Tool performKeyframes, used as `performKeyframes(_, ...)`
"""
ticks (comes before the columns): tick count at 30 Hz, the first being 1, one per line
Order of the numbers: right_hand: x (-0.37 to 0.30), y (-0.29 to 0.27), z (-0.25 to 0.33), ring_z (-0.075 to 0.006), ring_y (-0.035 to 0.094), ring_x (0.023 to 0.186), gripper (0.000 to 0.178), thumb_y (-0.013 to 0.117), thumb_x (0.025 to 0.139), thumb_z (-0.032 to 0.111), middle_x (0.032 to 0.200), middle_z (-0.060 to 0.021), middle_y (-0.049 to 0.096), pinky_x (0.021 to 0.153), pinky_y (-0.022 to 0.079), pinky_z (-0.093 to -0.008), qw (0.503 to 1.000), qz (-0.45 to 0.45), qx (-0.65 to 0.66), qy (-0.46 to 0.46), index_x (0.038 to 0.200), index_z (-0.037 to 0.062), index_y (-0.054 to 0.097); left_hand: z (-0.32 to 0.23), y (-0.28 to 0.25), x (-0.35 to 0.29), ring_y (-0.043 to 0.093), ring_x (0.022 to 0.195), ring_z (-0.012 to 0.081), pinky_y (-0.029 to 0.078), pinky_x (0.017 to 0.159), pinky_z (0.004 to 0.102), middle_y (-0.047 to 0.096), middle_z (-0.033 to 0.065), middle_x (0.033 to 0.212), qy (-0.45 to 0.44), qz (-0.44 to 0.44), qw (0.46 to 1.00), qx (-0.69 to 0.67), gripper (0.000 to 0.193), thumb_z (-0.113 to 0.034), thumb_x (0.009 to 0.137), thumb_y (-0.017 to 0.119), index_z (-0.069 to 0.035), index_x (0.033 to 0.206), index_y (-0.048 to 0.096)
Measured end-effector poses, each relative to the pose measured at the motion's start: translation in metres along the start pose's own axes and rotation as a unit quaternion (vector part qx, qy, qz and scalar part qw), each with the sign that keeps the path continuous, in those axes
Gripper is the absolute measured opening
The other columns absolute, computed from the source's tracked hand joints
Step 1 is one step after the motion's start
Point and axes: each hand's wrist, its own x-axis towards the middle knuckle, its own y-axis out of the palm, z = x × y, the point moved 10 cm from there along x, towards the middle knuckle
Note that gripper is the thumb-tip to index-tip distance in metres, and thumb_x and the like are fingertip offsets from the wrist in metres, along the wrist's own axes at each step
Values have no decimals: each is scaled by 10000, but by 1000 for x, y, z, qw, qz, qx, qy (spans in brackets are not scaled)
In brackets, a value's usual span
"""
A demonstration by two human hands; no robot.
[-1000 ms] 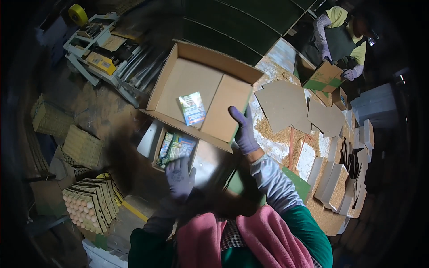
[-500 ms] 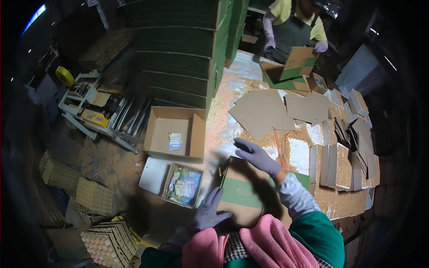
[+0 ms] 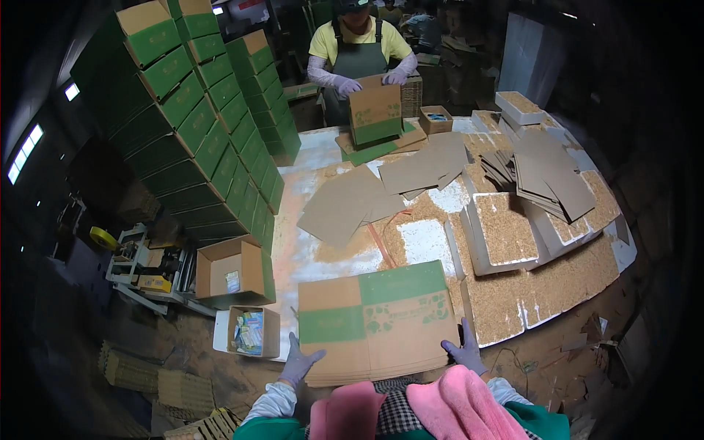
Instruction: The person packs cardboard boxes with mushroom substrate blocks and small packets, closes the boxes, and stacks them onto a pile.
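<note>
Flattened brown-and-green cardboard cartons [image 3: 374,323] lie in a stack at the table's near edge, just in front of me. At the stack's near left corner is my left hand [image 3: 299,361], in a grey-purple glove, fingers spread and thumb reaching toward the cardboard. My right hand [image 3: 466,349], gloved alike, is beside the near right edge with its fingers apart and its thumb pointing inward at the stack. Neither hand is closed around anything. Whether the thumbs press on the cardboard I cannot tell.
Across the table a co-worker [image 3: 359,55] handles an upright carton [image 3: 376,110]. Loose cardboard sheets [image 3: 341,202] and foam blocks [image 3: 506,227] with a brown grainy top lie mid-table and right. At left are an open carton [image 3: 257,275], a small box of packets [image 3: 270,334] and tall stacked cartons [image 3: 205,139].
My right hand has come back from the carton's far side to the stack's near right edge. Both hands are wider apart. A flat, wider cardboard face now shows. My view has swung rightward and up.
</note>
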Motion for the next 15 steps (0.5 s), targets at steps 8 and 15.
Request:
performKeyframes(8, -8, 8, 26, -405, 438, 1243, 1162, 883, 558, 299, 1369, -293, 386, 1030, 387, -403, 981, -9, -101, -169, 1414, -99, 206, -23, 27, -58, -19, 1396, 499, 144, 1146, 465, -7, 374, 1483, 166, 44, 906, 387, 1123, -489, 715, 752, -12, 1484, 88)
performKeyframes(15, -29, -34, 168, -286, 334, 1355, 898, 758, 602, 21, 1446, -171, 370, 1125, 246, -365, 960, -15, -52, -276, 1402, -18, 352, -125, -30, -76, 346, 1315, 442, 318, 1089, 409, 232, 299, 1472, 198, 34, 960, 193, 774, -407, 859, 628, -73, 1455, 264)
